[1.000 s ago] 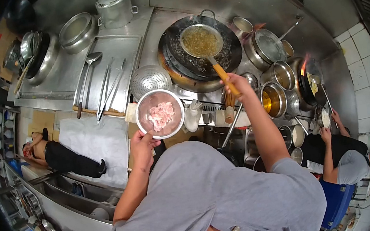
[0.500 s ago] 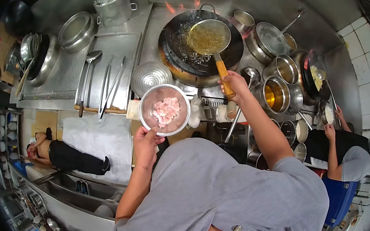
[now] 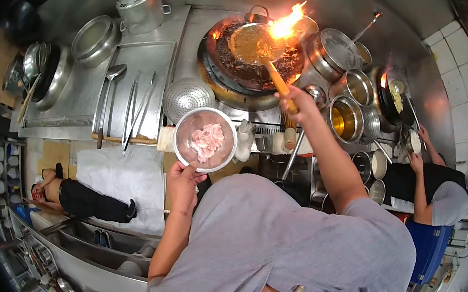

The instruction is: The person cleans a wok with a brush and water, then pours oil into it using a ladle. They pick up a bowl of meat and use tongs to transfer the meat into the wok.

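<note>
My left hand [image 3: 185, 181] is closed on the near rim of a metal bowl [image 3: 233, 137] with pink raw meat pieces [image 3: 209, 142] inside. The bowl is level with the stove's front edge. My right hand [image 3: 299, 104] grips the wooden handle of a round strainer [image 3: 254, 35], which looks like fine mesh. Its head is over the dark wok [image 3: 230, 79] on the burner. A bright flame [image 3: 288, 23] flares at the strainer's right side. The wok's inside glows reddish; what lies under the strainer is partly hidden.
A perforated skimmer [image 3: 188, 100] lies left of the wok. A ladle [image 3: 115, 73] and tongs [image 3: 136, 108] rest on the metal tray. To the right are a pot of yellow oil [image 3: 344, 119] and a second wok [image 3: 391, 93]. A co-worker [image 3: 440, 183] stands on that side.
A large flame has flared up beside the strainer, and the wok has turned from dark to reddish. The strainer has shifted slightly left and tilted. The bowl stays nearly in place.
</note>
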Tool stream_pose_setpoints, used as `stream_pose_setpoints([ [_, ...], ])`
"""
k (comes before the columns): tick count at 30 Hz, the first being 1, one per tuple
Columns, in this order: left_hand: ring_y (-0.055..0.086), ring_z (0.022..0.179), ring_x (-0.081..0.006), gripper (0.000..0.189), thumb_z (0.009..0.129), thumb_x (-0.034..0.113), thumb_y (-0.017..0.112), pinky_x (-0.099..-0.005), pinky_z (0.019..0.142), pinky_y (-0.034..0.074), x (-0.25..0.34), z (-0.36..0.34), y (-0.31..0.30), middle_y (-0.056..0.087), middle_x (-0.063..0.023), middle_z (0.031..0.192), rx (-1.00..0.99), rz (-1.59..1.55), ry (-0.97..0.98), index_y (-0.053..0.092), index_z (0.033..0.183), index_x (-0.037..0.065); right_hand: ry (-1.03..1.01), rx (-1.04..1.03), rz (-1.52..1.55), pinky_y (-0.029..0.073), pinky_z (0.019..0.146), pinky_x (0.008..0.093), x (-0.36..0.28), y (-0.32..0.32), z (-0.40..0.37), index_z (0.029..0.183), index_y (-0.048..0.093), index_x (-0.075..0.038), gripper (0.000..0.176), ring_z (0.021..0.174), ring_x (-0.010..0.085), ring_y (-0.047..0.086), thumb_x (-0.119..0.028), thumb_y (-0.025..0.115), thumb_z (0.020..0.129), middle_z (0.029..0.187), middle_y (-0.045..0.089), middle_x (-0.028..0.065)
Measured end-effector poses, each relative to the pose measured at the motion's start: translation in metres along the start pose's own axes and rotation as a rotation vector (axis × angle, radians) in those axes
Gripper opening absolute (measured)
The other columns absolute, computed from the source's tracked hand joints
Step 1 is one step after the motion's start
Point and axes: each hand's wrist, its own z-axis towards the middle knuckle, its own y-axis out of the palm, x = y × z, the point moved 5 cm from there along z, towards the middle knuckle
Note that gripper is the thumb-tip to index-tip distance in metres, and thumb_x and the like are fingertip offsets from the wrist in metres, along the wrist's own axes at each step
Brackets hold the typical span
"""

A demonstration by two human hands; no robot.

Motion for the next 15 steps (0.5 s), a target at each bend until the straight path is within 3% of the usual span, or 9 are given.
stream_pose_setpoints([
  [1,0.069,0.068,-0.0152,0.013,0.100,0.005,0.064,-0.0293,0.062,0.060,0.001,-0.001,0.000,0.069,-0.0077,0.082,-0.002,-0.001,0.005,0.056,0.089,0.007,-0.023,0.035,-0.056,0.052,0.051,0.0303,0.009,0.013,-0.009,0.147,0.038,-0.009,0.059,0.065,0.0216,0.058,0.009,0.048,0.091,0.105,0.063,0.0226],
  [4,0.070,0.068,-0.0153,0.013,0.100,0.006,0.065,-0.0293,0.062,0.061,-0.001,-0.003,-0.002,0.069,-0.0076,0.083,0.000,0.002,0.012,0.056,0.090,0.007,0.009,0.207,0.016,0.053,0.053,0.0301,0.012,0.045,-0.052,0.140,0.040,-0.005,0.051,0.066,0.0216,0.057,0.008,0.048,0.092,0.105,0.061,0.0243],
  [7,0.070,0.069,-0.0154,0.013,0.100,0.006,0.065,-0.0293,0.062,0.061,-0.003,-0.001,-0.004,0.069,-0.0075,0.083,0.008,0.007,0.010,0.056,0.090,0.008,0.298,-0.055,0.394,0.054,0.053,0.0246,-0.022,0.037,-0.049,0.137,0.037,0.007,0.045,0.064,0.0180,0.056,0.005,0.049,0.093,0.106,0.060,0.0266],
  [8,0.070,0.069,-0.0153,0.013,0.100,0.006,0.065,-0.0293,0.062,0.061,-0.003,0.000,-0.005,0.069,-0.0073,0.083,0.020,0.005,0.007,0.056,0.090,0.008,0.437,-0.054,0.482,0.053,0.052,0.0245,-0.033,0.033,-0.046,0.138,0.036,0.010,0.047,0.062,0.0174,0.056,0.004,0.051,0.093,0.106,0.061,0.0258],
  [11,0.070,0.069,-0.0148,0.012,0.100,0.006,0.065,-0.0289,0.062,0.061,-0.002,0.002,-0.003,0.070,-0.0073,0.083,0.014,0.015,-0.001,0.057,0.091,0.007,0.336,-0.053,0.319,0.053,0.052,0.0272,-0.028,0.005,-0.018,0.141,0.039,0.007,0.049,0.061,0.0179,0.057,0.005,0.051,0.094,0.102,0.062,0.0209],
  [13,0.070,0.069,-0.0146,0.011,0.100,0.006,0.065,-0.0286,0.062,0.061,0.001,0.002,-0.002,0.070,-0.0073,0.084,-0.008,0.015,0.003,0.058,0.091,0.007,0.006,0.040,-0.121,0.052,0.051,0.0302,-0.012,0.004,-0.011,0.145,0.040,0.005,0.052,0.061,0.0181,0.057,0.005,0.053,0.094,0.098,0.063,0.0170],
  [15,0.070,0.069,-0.0143,0.011,0.101,0.006,0.065,-0.0284,0.062,0.061,0.002,0.000,-0.001,0.070,-0.0074,0.084,-0.024,0.019,0.003,0.059,0.092,0.007,-0.071,0.100,-0.296,0.051,0.051,0.0310,0.001,0.017,-0.024,0.146,0.039,0.003,0.055,0.061,0.0181,0.057,0.006,0.054,0.094,0.097,0.064,0.0169],
])
